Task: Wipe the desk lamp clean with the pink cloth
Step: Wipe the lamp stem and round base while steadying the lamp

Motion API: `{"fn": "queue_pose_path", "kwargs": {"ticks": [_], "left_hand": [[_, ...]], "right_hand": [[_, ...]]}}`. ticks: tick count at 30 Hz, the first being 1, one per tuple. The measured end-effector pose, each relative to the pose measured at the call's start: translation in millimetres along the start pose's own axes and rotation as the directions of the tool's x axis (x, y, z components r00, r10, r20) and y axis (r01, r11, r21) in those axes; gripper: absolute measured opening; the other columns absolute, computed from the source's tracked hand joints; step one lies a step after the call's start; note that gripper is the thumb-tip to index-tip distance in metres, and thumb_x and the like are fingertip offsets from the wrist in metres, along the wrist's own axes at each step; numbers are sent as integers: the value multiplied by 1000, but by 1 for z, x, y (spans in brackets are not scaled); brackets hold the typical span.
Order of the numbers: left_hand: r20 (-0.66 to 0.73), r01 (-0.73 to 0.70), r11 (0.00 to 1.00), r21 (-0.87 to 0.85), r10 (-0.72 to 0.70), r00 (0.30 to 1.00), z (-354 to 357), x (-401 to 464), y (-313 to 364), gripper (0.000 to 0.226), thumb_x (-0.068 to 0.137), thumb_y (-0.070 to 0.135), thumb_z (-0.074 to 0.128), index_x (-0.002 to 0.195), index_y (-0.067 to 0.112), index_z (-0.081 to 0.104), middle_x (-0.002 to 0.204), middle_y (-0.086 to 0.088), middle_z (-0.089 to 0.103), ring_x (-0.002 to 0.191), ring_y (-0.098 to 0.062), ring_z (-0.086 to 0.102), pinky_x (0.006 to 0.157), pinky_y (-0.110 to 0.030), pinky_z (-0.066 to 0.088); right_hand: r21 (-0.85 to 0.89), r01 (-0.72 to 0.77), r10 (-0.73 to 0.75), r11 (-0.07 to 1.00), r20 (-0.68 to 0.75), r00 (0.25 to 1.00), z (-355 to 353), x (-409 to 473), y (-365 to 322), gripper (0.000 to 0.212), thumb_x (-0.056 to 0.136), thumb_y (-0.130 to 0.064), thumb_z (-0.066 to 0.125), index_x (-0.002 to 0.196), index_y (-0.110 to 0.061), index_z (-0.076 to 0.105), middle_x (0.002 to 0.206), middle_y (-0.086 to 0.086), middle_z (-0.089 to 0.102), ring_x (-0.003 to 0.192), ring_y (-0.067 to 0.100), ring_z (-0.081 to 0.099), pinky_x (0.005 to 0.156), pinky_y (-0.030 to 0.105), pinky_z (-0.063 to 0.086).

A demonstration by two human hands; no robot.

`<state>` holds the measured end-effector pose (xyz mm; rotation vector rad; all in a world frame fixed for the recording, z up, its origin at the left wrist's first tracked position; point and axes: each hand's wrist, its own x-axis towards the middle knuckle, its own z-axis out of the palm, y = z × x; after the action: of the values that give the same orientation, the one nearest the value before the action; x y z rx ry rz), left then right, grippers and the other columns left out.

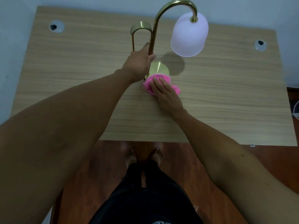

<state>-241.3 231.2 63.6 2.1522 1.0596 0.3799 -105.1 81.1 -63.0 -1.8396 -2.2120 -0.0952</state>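
Left hand [139, 62] grips desk lamp [153, 39] stem, fingers curled round it; right hand [165, 92] flat, fingers straight, pressing pink cloth [148, 85] against lamp base's near edge on bench [80, 78]

- Dim, even, bluish indoor light.
- The lamp shade [189, 35] casts a soft round shadow on the desk [226, 94].
- Wide-angle bending curves the desk edges.
- Forearms at the frame edges look soft, enlarged.
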Motion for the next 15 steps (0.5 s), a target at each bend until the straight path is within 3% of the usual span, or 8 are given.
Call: {"fn": "queue_pose_path", "kwargs": {"ticks": [3,5,8,10,12,14,15], "left_hand": [[3,-5,1000,-11,5,1000,-1,0,0,32,103,38,44,124,15,51,95,-3,66,85,-26,67,81,-44,57],[0,2,1000,-16,-2,1000,0,0,1,31,103,37,44,124,15,51,94,-1,64,85,-24,65,78,-39,54],[-2,8,1000,-23,-8,1000,0,0,2,31,104,37,44,124,15,51,94,-1,63,83,-22,62,73,-33,45],[-11,8,1000,-26,-8,1000,0,-1,2,31,104,37,44,124,15,51,93,0,63,83,-22,62,73,-32,43],[-8,13,1000,-21,-13,1000,-1,-1,2,31,103,38,44,124,16,51,95,0,63,85,-23,62,74,-33,44],[-2,21,1000,-14,-22,1000,-1,-1,4,31,103,38,44,124,17,51,98,-1,65,87,-25,63,77,-36,49],[0,28,1000,-14,-28,1000,-2,-1,4,31,103,39,44,124,17,50,98,-3,66,88,-26,64,79,-38,51]], "right_hand": [[-31,-24,23,999,-44,999,0,-5,0,50,104,-12,44,152,0,46,156,23,47,143,42,46,118,56,35],[-40,-213,211,976,-35,977,-5,-10,10,56,102,-2,46,157,0,37,160,25,39,148,43,38,116,53,32],[-39,-523,524,852,63,849,-20,-17,42,68,100,8,46,162,3,19,168,25,20,156,45,14,123,52,24],[6,-619,619,785,26,785,-30,-17,58,72,94,9,50,160,7,20,168,26,20,156,48,12,124,47,21],[72,-688,691,722,-14,723,-39,-13,61,76,86,11,52,157,9,27,165,27,27,154,48,20,126,45,18],[252,-750,783,612,-58,620,-43,-8,56,72,77,11,49,149,9,42,154,27,42,143,43,40,122,47,33],[370,-748,820,551,-74,568,-47,-4,50,65,76,7,46,141,7,52,144,26,51,130,39,52,111,47,43]]}}
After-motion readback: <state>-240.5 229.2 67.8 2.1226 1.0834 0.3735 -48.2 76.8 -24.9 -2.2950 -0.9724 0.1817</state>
